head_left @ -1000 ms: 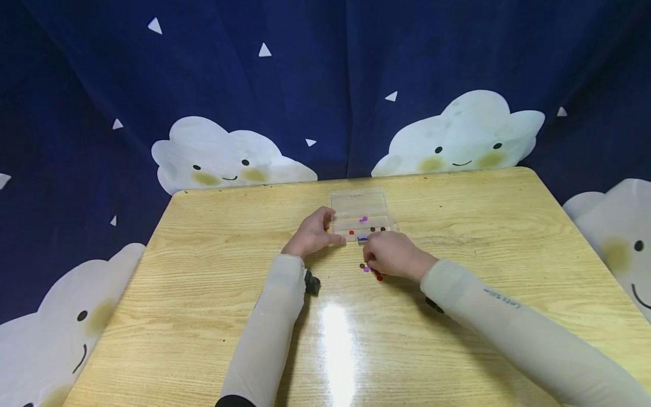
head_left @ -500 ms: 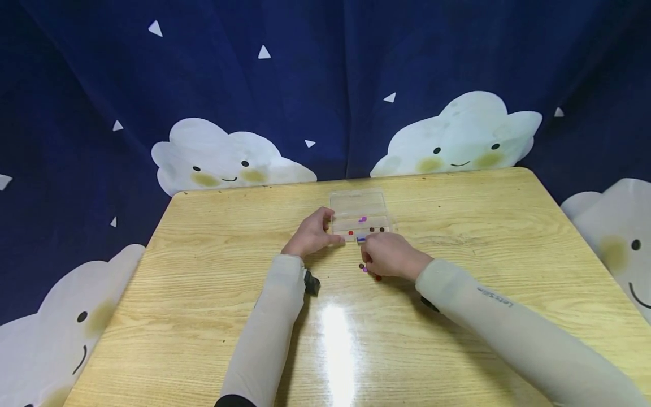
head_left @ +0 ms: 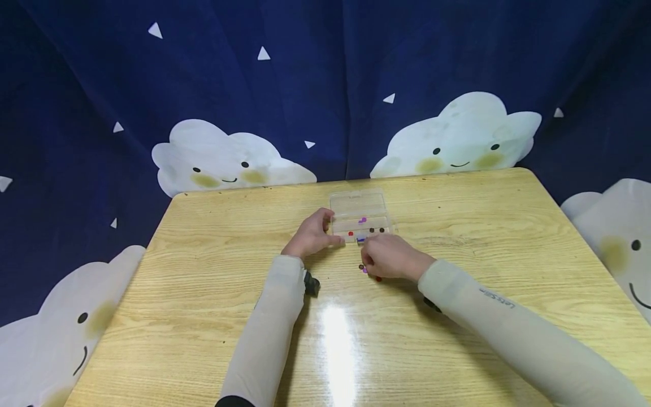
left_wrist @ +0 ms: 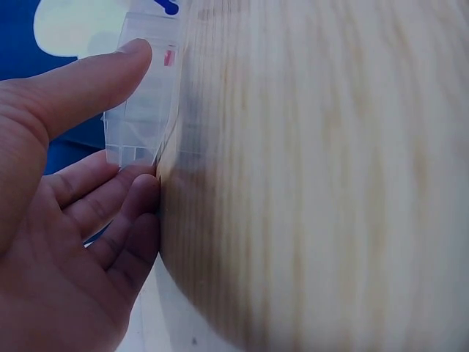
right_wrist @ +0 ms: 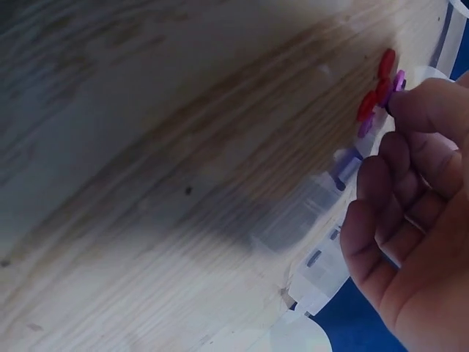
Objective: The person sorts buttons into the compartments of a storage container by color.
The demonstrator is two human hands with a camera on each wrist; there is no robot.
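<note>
While our left hand [head_left: 311, 234] grips the clear box [head_left: 358, 203] far on the desk [head_left: 213, 282], our right hand [head_left: 391, 257] curls by nearer discs [right_wrist: 382, 89] — likely light, slick, best rim-pinched — its hold we can't tell.

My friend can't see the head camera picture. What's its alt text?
A left hand holds one end of a clear plastic box on a wooden table, while the right hand curls over small discs in front of it. Behind hangs a dark blue curtain with smiling clouds.
</note>
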